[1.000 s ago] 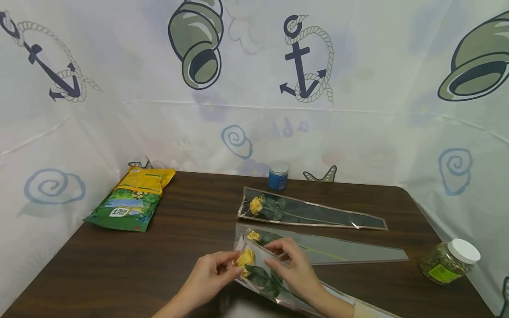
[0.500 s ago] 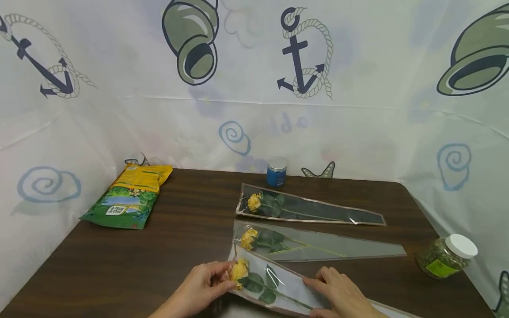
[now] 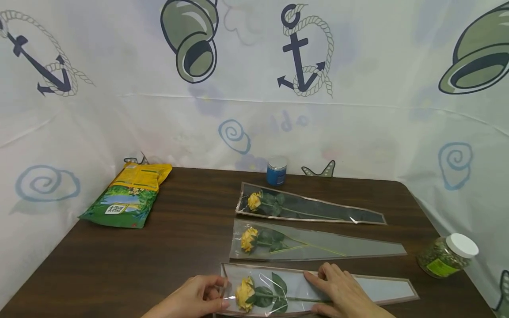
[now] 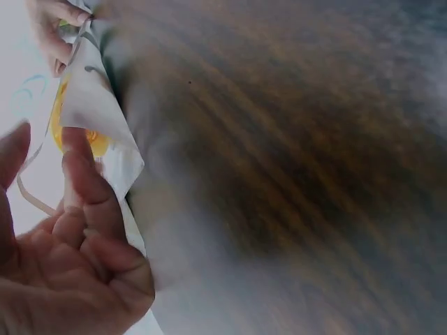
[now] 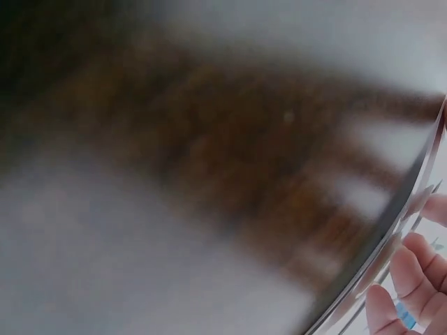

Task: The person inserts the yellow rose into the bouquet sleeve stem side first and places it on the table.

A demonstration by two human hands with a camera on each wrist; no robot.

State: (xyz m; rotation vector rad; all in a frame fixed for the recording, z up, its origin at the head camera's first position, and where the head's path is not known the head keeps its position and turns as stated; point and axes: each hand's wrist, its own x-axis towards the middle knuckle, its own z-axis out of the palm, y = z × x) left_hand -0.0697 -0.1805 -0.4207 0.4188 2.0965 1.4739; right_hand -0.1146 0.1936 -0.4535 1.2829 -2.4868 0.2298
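Note:
A clear flower sleeve (image 3: 383, 288) with a white backing and pinkish border lies across the near side of the table. Inside it is a yellow rose (image 3: 245, 294) with green leaves, its head toward the left. My left hand (image 3: 195, 296) holds the sleeve's left end; in the left wrist view its fingers (image 4: 94, 188) curl by the sleeve's open end, just below the bloom. My right hand (image 3: 343, 293) grips the sleeve around mid-length, thumb at the near edge and fingers at the far edge. The right wrist view catches only its fingers (image 5: 412, 279) along the edge.
Beyond lie a grey sleeve (image 3: 358, 248) and a dark sleeve (image 3: 318, 210), each with a yellow rose. A blue jar (image 3: 276, 171) stands at the back, a green-yellow bag (image 3: 131, 194) lies at left, and a white-lidded jar (image 3: 447, 256) tilts at right on the brown table (image 3: 179, 247).
My right hand has moved right along the sleeve. My left hand has shifted from the bloom to the sleeve's left end. The sleeve has swung level and come away from the grey one.

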